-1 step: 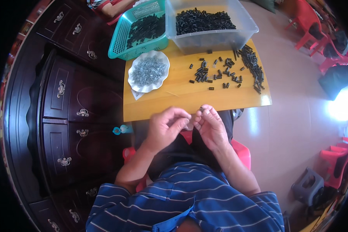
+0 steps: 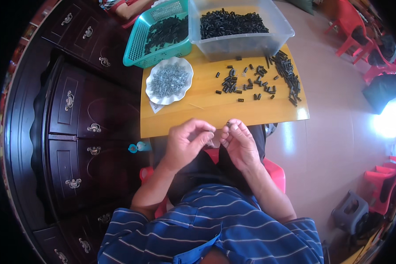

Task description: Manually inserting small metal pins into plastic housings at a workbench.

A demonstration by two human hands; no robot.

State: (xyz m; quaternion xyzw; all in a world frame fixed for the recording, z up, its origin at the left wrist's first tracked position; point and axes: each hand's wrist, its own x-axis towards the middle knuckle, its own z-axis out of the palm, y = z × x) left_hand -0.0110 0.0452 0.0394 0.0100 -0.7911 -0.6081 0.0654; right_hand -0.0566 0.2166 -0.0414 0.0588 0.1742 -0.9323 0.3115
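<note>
Just off the table's near edge, my right hand (image 2: 243, 146) pinches a small black tube (image 2: 229, 125) between thumb and fingertips, one end showing. Beside it on the left, my left hand (image 2: 185, 143) is closed in a pinch; what its fingertips hold is too small to make out. The two hands are a little apart. Beyond them, several short black tubes (image 2: 229, 83) lie scattered on the wooden table (image 2: 180, 125). A white wavy-rimmed plate (image 2: 188, 81) heaped with small clear-grey pieces (image 2: 169, 80) stands on the table's left side.
At the back are a green basket (image 2: 134, 50) of black pieces and a clear plastic bin (image 2: 233, 49) full of black tubes. Longer black sticks (image 2: 288, 77) lie along the table's right edge. Dark drawers (image 2: 70, 141) stand at left; a grey stool (image 2: 350, 212) is at right.
My left hand has shifted slightly left and up, widening the gap to my right hand. The right hand with the small black tube stays in place.
</note>
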